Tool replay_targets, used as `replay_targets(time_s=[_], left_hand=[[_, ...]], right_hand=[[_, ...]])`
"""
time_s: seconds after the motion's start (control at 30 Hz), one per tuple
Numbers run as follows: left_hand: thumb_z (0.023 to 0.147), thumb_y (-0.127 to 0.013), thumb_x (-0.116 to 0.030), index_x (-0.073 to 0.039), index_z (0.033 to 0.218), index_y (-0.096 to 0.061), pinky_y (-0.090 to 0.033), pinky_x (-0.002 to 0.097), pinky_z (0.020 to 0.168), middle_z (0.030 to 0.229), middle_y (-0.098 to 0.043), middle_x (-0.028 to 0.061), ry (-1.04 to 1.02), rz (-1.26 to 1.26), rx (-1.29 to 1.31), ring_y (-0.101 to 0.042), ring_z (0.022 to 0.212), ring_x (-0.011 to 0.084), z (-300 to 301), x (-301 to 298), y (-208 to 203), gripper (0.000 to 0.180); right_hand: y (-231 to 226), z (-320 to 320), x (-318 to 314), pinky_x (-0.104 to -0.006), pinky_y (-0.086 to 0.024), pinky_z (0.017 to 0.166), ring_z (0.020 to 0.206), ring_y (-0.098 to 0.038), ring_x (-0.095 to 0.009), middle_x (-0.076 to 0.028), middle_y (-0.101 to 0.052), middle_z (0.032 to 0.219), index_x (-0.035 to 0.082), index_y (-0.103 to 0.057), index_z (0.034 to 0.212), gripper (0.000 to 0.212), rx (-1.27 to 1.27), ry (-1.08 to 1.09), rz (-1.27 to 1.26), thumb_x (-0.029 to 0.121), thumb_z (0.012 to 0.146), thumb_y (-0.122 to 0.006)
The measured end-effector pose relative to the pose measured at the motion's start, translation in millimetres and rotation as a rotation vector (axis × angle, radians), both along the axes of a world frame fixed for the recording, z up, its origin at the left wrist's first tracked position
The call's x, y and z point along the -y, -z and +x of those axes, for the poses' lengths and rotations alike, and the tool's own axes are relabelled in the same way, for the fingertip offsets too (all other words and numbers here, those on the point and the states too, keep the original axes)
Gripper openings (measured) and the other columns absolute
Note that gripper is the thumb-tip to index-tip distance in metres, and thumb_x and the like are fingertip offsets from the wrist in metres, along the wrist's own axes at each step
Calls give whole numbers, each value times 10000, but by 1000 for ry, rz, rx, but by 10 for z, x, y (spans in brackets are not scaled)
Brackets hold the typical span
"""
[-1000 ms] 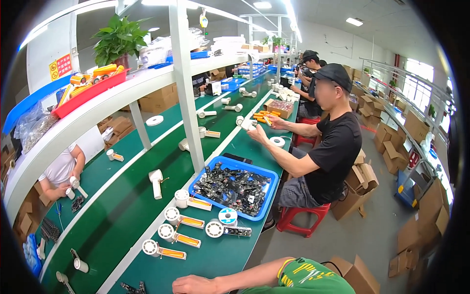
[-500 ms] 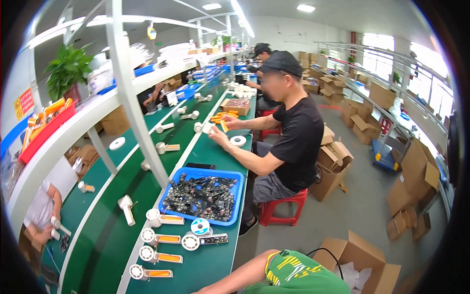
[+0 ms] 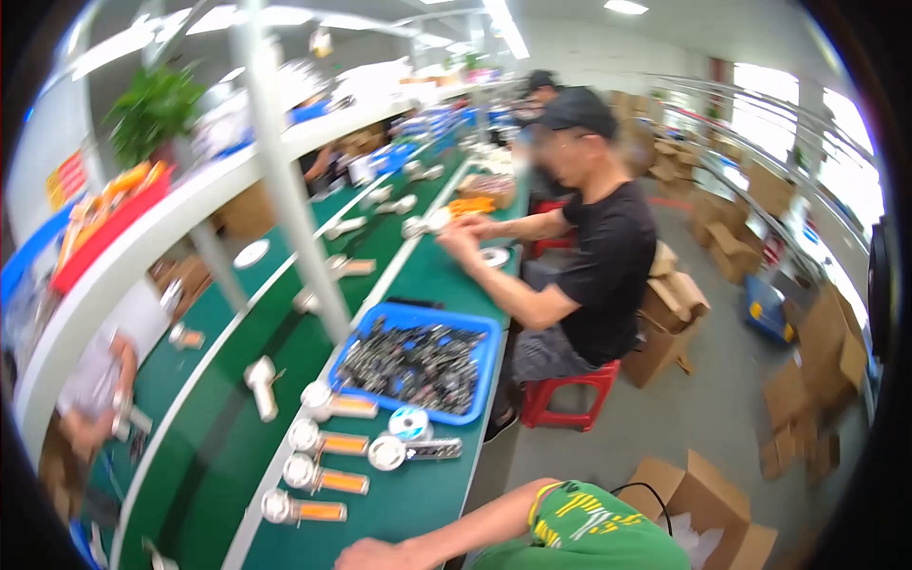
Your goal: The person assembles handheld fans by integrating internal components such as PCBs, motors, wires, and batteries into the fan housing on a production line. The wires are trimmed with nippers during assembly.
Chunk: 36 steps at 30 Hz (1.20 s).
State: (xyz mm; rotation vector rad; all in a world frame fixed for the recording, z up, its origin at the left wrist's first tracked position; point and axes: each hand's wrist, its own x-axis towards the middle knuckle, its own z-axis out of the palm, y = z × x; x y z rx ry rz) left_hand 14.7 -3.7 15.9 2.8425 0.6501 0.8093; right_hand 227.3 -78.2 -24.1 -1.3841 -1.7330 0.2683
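Note:
My right hand (image 3: 370, 554) rests low over the green bench top (image 3: 399, 513), cut by the lower edge of the view. Its fingers are blurred and mostly out of sight, so I cannot make out what they hold, if anything. The right forearm comes out of a green sleeve (image 3: 598, 532). Ahead of the hand is a column of several white round-headed handheld units with orange strips in their handles; the nearest unit (image 3: 304, 509) lies closest to it. Another unit (image 3: 389, 453) shows a dark board in its handle, beside a white-and-blue spool (image 3: 409, 424). My left hand is out of view.
A blue tray (image 3: 495, 356) full of small black circuit boards and wires stands beyond the units. Along the left runs a green conveyor (image 3: 204, 456) carrying more units, with a white post (image 3: 294, 180) beside it. A co-worker (image 3: 608, 256) sits on a red stool (image 3: 570, 394). An open carton (image 3: 708, 484) stands lower right.
The whole view has swung, shifting the scene right and slightly up. My right hand has come into sight at the lower edge. The co-worker's hands are closer together.

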Motion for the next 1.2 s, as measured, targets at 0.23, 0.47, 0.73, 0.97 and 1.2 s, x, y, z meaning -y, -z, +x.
replay_targets(time_s=[0.23, 0.47, 0.73, 0.97, 1.2], left_hand=[[829, -796, -72, -50, 984, -752, -495, 504, 954, 1093, -729, 115, -51, -218, 42, -661, 1017, 355, 175, -97, 31, 162], [834, -826, -68, -80, 1090, -766, -473, 554, 1125, 1210, -715, 95, -121, -156, 146, -655, 1198, 355, 36, -10, 144, 263], [795, -841, -43, -75, 1146, -764, -499, 562, 1116, 1299, -671, 115, -25, -49, 14, -602, 1275, 393, -81, 11, 211, 361], [777, -840, -9, -54, 1090, -743, -508, 553, 1106, 1278, -667, 140, 24, -100, 12, -604, 1282, 396, -60, -55, 167, 331], [834, -848, -3, -39, 1234, -644, -490, 563, 1126, 1299, -684, 146, 52, -363, 155, -633, 1300, 390, -170, -141, 240, 450]], right_hand=[[-430, 300, 65, -410, -599, 956, 1108, -741, -308, -144, -735, 1212, 66, -693, 1342, 384, -361, -273, -479, 169, 982, -780], [-514, 260, -45, -360, -586, 826, 929, -719, -236, -102, -762, 1072, 54, -780, 1231, 310, -343, -163, -478, 121, 936, -846], [-452, 201, -69, -380, -569, 858, 957, -690, -269, -95, -748, 1034, 67, -802, 1198, 306, -243, -78, -443, 151, 912, -873], [-456, 192, -200, -400, -546, 913, 1051, -630, -275, -76, -732, 1055, 86, -819, 1182, 334, -148, -110, -377, 182, 873, -902], [-474, 199, -256, -407, -547, 911, 1055, -632, -285, -86, -714, 1074, 92, -828, 1200, 365, -95, -185, -456, 186, 857, -908]])
